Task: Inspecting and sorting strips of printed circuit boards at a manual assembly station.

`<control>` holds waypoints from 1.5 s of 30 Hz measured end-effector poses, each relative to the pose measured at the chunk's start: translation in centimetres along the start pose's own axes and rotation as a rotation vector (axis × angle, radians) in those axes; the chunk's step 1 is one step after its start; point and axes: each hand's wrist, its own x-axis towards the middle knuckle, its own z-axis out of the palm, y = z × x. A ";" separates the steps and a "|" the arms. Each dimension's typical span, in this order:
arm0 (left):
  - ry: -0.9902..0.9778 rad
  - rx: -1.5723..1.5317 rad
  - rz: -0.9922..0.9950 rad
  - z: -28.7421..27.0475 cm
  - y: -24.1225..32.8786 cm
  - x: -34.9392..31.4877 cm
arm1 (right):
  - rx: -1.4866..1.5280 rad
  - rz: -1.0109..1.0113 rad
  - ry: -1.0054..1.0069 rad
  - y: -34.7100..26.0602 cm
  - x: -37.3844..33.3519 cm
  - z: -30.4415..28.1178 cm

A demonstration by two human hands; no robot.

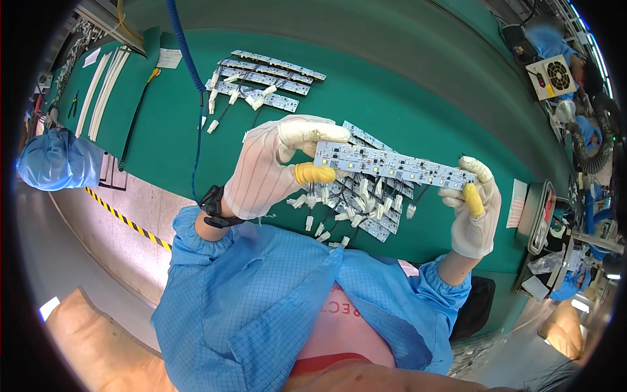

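Between my two gloved hands a long white LED circuit board (395,164) is held up, its component side showing. My left hand (281,153) pinches one end, with the yellow-covered thumb below and a finger above. At the other end my right hand (475,202) grips the board, its yellow-covered thumb on the near edge. Beneath it lies a loose pile of similar LED boards (379,228) with white plug connectors (356,215) on short dark wires, partly hidden by the held board. A blue coiled cord with a dark strap (200,130) hangs by my left wrist.
More LED boards (271,78) lie in a row farther back on the green mat (366,72). White strips (108,91) and a black cable (138,111) are at the left. A metal tray (537,219) stands at the right, near a fan unit (552,76). Other people work nearby.
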 end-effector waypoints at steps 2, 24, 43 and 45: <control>-0.054 0.003 -0.052 -0.3 0.2 0.1 | 0.013 0.012 0.006 -0.1 0.0 0.0; 0.100 0.012 -0.038 -0.3 0.5 0.3 | 0.018 -0.074 -0.088 -0.1 -0.2 0.1; 0.148 -0.153 -0.007 -1.1 -0.4 0.3 | -0.099 0.008 0.004 -2.7 -1.1 1.7; 0.161 -0.193 -0.034 -0.9 -0.3 0.1 | -0.151 0.030 -0.007 -3.0 -1.3 1.8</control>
